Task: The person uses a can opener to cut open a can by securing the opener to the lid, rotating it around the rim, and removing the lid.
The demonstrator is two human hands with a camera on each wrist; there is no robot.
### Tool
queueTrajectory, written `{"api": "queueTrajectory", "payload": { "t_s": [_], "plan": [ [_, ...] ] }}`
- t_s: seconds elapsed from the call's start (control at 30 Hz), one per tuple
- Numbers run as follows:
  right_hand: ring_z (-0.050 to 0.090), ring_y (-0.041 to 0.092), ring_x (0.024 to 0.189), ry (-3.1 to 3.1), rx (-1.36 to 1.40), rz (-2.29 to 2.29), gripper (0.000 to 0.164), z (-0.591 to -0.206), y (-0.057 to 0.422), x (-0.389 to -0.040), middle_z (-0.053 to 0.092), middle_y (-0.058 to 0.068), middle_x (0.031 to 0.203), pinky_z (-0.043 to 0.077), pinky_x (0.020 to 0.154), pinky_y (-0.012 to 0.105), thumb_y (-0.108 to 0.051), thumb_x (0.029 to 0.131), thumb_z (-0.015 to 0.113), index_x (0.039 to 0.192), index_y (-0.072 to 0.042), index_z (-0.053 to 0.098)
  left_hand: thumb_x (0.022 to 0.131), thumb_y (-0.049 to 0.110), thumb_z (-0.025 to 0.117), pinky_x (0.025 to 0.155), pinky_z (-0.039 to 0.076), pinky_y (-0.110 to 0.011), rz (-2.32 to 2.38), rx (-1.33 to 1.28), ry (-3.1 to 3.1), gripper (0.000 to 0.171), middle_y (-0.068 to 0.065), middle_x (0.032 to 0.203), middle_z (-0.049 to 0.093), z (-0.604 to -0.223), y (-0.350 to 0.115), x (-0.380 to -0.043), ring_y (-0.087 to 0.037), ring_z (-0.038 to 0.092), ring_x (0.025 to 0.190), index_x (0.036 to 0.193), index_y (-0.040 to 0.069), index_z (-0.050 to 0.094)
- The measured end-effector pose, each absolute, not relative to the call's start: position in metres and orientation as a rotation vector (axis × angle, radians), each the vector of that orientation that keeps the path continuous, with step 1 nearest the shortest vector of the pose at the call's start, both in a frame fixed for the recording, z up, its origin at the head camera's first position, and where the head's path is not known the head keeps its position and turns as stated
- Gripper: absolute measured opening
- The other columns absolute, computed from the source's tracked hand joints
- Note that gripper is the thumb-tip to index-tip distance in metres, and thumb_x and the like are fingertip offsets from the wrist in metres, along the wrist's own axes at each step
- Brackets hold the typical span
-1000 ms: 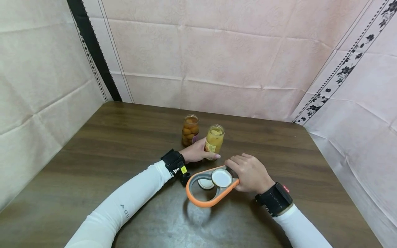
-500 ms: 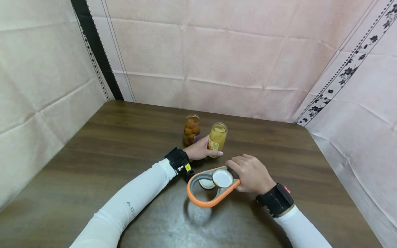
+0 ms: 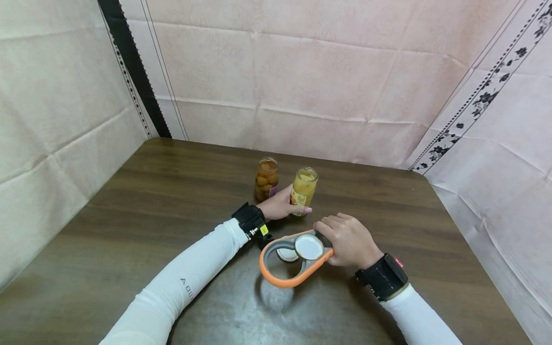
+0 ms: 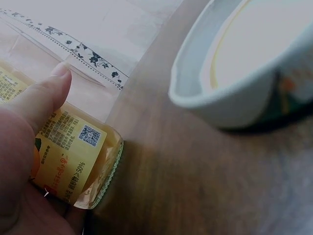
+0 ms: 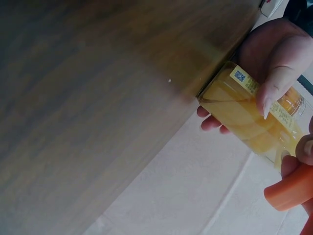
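Observation:
My left hand [image 3: 278, 205] grips a glass jar of yellow fruit [image 3: 305, 183], its mouth uncovered, thumb across the label. In the right wrist view the same jar [image 5: 254, 117] shows pale fruit pieces; whether its base touches the table cannot be told. My right hand [image 3: 350, 242] holds the handle end of an orange and grey jar opener [image 3: 295, 281]. A white-faced lid [image 3: 309, 247] sits within the opener's grey part. Through its loop, a second lid [image 3: 286, 255] shows lower down. Close to the left wrist camera is a blurred lid [image 4: 244, 73].
Behind my left hand stands an open jar of brown-orange round fruit [image 3: 267, 179] with a purple label. Everything is on a dark wooden table [image 3: 207, 182]. Pale cloth [image 3: 302, 86] hangs along its back and sides.
My left hand has moved the yellow fruit jar slightly away and to the right. My right hand and the jar opener have stayed almost still.

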State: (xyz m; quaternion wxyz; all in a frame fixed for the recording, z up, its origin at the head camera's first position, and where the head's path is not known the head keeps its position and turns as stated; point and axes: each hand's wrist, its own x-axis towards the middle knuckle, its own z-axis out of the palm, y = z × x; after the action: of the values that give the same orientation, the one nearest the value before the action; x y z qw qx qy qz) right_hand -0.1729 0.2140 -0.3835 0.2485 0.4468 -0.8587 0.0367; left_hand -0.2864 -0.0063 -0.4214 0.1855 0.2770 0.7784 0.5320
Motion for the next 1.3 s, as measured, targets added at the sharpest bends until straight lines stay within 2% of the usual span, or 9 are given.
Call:
{"api": "queueTrajectory", "payload": {
  "t_s": [0.23, 0.53, 0.9, 1.3],
  "plan": [
    [0.067, 0.015, 0.074, -2.332, 1.225, 0.122, 0.046, -0.383, 0.214, -0.173, 0.071, -0.001, 0.083, 0.055, 0.068, 0.032, -0.028, 0.061, 0.085, 0.102, -0.013, 0.069, 0.096, 0.029, 0.071, 0.107, 0.048, -0.041, 1.493, 0.765, 2.179, 0.063, -0.007, 0.132, 0.058, -0.420, -0.004, -0.289, -0.020, 0.058, 0.122, 0.146, 0.016, 0.035],
    [0.066, 0.015, 0.074, -2.323, 1.229, 0.129, 0.046, -0.382, 0.213, -0.173, 0.070, -0.001, 0.082, 0.056, 0.069, 0.032, -0.026, 0.060, 0.085, 0.101, -0.013, 0.069, 0.096, 0.028, 0.071, 0.107, 0.047, -0.040, 1.513, 0.755, 2.173, 0.065, -0.007, 0.133, 0.058, -0.421, 0.001, -0.294, -0.021, 0.058, 0.123, 0.148, 0.017, 0.034],
    [0.068, 0.016, 0.076, -2.329, 1.236, 0.109, 0.048, -0.382, 0.212, -0.173, 0.072, 0.000, 0.085, 0.056, 0.070, 0.033, -0.028, 0.060, 0.086, 0.102, -0.013, 0.069, 0.095, 0.024, 0.073, 0.115, 0.040, -0.046, 1.547, 0.670, 2.145, 0.071, -0.009, 0.142, 0.053, -0.417, 0.002, -0.291, -0.025, 0.052, 0.133, 0.151, 0.016, 0.030],
    [0.069, 0.017, 0.078, -2.335, 1.244, 0.092, 0.049, -0.381, 0.211, -0.172, 0.072, 0.000, 0.087, 0.057, 0.072, 0.033, -0.027, 0.059, 0.087, 0.103, -0.012, 0.070, 0.094, 0.022, 0.074, 0.111, 0.044, -0.043, 1.552, 0.712, 2.162, 0.068, -0.008, 0.138, 0.056, -0.420, 0.006, -0.299, -0.024, 0.055, 0.129, 0.148, 0.016, 0.033]
  ]
}}
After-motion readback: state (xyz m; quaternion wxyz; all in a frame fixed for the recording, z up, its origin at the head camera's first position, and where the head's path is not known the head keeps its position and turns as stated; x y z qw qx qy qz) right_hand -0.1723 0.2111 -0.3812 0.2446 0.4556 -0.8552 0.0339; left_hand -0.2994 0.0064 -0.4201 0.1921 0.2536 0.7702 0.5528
